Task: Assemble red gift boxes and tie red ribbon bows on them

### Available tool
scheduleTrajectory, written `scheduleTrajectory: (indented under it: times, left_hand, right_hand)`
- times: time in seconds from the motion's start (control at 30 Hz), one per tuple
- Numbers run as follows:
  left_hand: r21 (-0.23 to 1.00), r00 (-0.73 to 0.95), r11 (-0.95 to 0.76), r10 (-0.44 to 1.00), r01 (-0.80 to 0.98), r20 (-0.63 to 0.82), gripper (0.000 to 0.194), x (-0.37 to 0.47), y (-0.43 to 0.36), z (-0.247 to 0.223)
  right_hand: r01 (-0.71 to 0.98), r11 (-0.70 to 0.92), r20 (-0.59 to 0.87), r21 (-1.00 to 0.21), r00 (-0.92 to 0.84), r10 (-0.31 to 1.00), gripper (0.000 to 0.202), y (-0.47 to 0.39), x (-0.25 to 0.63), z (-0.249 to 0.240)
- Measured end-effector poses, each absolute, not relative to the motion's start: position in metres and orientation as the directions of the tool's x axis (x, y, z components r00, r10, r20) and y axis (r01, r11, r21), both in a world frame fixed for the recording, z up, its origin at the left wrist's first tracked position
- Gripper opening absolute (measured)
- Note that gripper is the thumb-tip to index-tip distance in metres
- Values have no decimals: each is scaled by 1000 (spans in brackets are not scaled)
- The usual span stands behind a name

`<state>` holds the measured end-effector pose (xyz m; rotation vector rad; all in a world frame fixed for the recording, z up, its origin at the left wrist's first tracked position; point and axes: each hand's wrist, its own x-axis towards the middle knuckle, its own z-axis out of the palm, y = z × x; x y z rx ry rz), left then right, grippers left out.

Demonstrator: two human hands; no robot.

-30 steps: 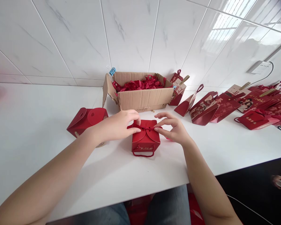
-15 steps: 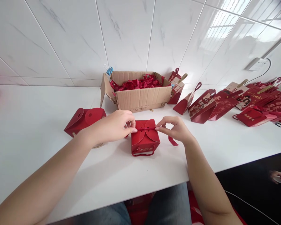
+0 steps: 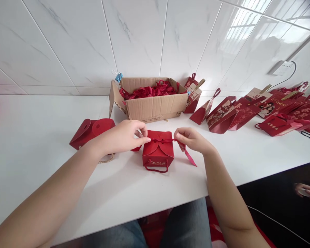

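Red ribbon [image 3: 167, 140]: runs across top of red gift box [image 3: 158, 152]. At left hand [image 3: 130, 136]: pinches ribbon by left lid edge, thumb and fingers nearly closed. At right hand [image 3: 192, 139]: grips ribbon in closed fingers, with tail below. For gift box: sits on white table [image 3: 134, 203], between hands, in front of cardboard carton [image 3: 157, 107].

Red box [image 3: 158, 151], upright at frame centre, flaps folded shut; red ribbon [image 3: 166, 140] threaded across top, taut.
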<state>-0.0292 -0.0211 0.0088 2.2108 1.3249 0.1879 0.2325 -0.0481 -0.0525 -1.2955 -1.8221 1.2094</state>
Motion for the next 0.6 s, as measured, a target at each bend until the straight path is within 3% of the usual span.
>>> scheduleTrajectory:
  times: [0.1, 0.2, 0.47, 0.6]
  left_hand:
    - [560, 448, -239, 852, 793, -271, 38, -25, -25, 12]
    - [576, 390, -159, 869, 802, -303, 42, -21, -26, 10]
    - [590, 447, -284, 882, 756, -148, 37, -18, -20, 3]
    - [570, 467, -301, 868, 765, -167, 32, -20, -18, 5]
  right_hand:
    - [484, -13, -223, -875, -379, 898, 70, -47, 235, -52]
    - [501, -69, -328, -863, -449, 831, 72, -47, 235, -50]
    - [219, -142, -238, -965, -512, 826, 39, -44, 234, -51]
    - [115, -164, -200, -980, -519, 831, 32, -42, 238, -54]
